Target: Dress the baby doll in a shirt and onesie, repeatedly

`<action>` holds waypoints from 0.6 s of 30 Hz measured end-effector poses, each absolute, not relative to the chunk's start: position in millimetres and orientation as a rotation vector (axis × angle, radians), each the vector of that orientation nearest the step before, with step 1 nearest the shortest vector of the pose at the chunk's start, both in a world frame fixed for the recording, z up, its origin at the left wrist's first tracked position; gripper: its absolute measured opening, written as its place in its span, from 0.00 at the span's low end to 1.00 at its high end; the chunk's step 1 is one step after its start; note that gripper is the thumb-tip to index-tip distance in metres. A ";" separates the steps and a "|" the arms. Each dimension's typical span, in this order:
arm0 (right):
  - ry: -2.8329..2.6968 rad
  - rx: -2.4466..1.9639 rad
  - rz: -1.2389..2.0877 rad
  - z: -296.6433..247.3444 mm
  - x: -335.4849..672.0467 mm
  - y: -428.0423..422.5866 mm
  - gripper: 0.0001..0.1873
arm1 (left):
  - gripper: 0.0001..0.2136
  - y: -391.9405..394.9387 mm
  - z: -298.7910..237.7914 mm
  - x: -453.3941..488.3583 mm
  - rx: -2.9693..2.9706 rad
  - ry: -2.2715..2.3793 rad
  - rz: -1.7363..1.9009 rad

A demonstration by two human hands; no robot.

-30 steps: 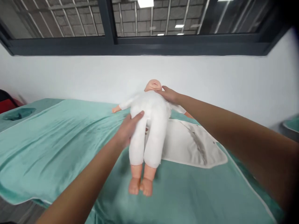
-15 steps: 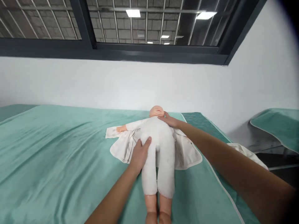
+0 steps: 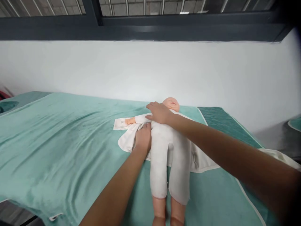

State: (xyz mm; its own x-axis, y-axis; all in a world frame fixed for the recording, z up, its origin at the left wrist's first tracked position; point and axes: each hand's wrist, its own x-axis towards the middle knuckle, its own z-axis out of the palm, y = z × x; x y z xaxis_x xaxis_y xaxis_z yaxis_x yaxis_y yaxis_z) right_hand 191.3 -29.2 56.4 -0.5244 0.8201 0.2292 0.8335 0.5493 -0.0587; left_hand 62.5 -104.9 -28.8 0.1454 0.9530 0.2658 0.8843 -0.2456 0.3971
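A baby doll [image 3: 160, 157] with a white cloth body lies on its back, head toward the wall. Beneath it a white baby shirt [image 3: 128, 138] is spread out, one sleeve [image 3: 120, 124] stretched left under the doll's hand [image 3: 130, 121]. My left hand [image 3: 143, 138] is at the doll's side, over the shirt. Its fingers are drawn together against the body, and what they grip is hidden. Across the doll's upper chest and shoulder reaches my right hand [image 3: 160, 112], fingers extended and thumb apart. My right forearm covers the doll's other arm.
A green sheet [image 3: 58, 141] with folds covers the bed. White cloth [image 3: 279, 155] lies at the right edge. Behind the bed rises a white wall [image 3: 105, 69] below a dark window frame [image 3: 176, 28]. Another green-covered surface [image 3: 295, 124] shows at far right.
My right hand has moved left from beside the doll's head to its opposite shoulder. My left hand has slid off the belly to the doll's side. The view has shifted down.
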 end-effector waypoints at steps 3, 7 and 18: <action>-2.737 -1.502 0.047 39.9 147.5 -15.0 0.22 | 0.17 -101.7 -28.7 62.9 2.378 1.914 0.514; -2.754 -1.527 0.146 33.0 139.0 -6.3 0.20 | 0.14 -107.4 -28.2 58.1 2.557 1.897 0.583; -2.491 -1.376 0.328 36.4 171.5 -31.8 0.16 | 0.09 -78.2 -34.6 13.2 1.973 2.273 1.034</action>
State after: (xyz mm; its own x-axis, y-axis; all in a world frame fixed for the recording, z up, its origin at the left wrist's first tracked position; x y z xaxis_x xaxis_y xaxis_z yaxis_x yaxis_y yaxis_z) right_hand 171.5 -31.8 36.4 -0.5092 0.8507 0.1305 0.7880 0.5218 -0.3267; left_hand 13.2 -78.2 -34.6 -0.2308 0.8717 0.4323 0.8987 0.0206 0.4381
